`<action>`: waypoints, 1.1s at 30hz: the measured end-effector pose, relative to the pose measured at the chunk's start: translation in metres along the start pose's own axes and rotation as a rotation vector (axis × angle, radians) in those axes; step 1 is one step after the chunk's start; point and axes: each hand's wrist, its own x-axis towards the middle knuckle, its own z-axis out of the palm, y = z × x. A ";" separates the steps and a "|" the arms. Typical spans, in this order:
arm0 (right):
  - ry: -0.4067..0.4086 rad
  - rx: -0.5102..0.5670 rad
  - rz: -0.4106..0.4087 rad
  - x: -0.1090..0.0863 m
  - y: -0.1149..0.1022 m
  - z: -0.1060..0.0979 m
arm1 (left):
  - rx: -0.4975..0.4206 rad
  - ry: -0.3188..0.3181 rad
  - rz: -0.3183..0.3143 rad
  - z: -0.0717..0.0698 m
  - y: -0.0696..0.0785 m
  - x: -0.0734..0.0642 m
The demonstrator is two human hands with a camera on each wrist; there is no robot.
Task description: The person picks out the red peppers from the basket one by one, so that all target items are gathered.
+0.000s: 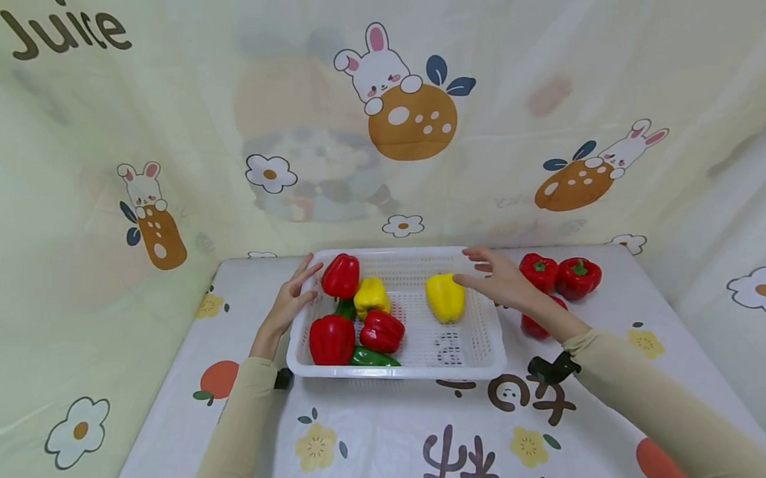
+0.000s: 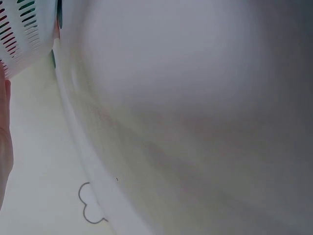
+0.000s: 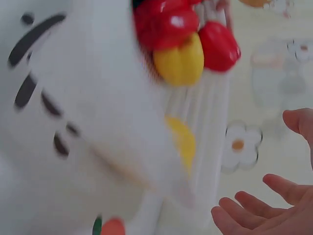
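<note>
A white plastic basket (image 1: 409, 373) with slotted walls stands on the table. My left hand (image 1: 285, 307) rests at its left wall, fingers fairly straight and reaching to the rim. Over the basket's right side, my right hand (image 1: 502, 278) is spread with nothing in it, fingertips close to a yellow bell pepper (image 1: 444, 300). Toward the left inside lie another yellow bell pepper (image 1: 372, 295), red bell peppers (image 1: 331, 341) and green peppers (image 1: 376, 358). The right wrist view has the right hand (image 3: 274, 210) with fingers apart, beside the basket.
Right of the basket, behind my right forearm, several red bell peppers (image 1: 579, 277) sit on the patterned tablecloth (image 1: 387, 439). A printed curtain (image 1: 190, 102) hangs along the back and sides of the table. Each wrist carries a dark strap-on device (image 1: 553, 368).
</note>
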 end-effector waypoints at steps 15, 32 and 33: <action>-0.125 -0.013 -0.066 0.015 -0.038 0.088 | 0.005 -0.003 0.027 -0.003 -0.001 0.001; -0.200 -0.193 -0.019 0.022 -0.059 0.159 | -0.010 -0.007 0.014 -0.002 -0.004 0.000; -0.192 -0.222 -0.014 0.022 -0.059 0.160 | -0.011 -0.005 0.012 -0.002 -0.005 0.000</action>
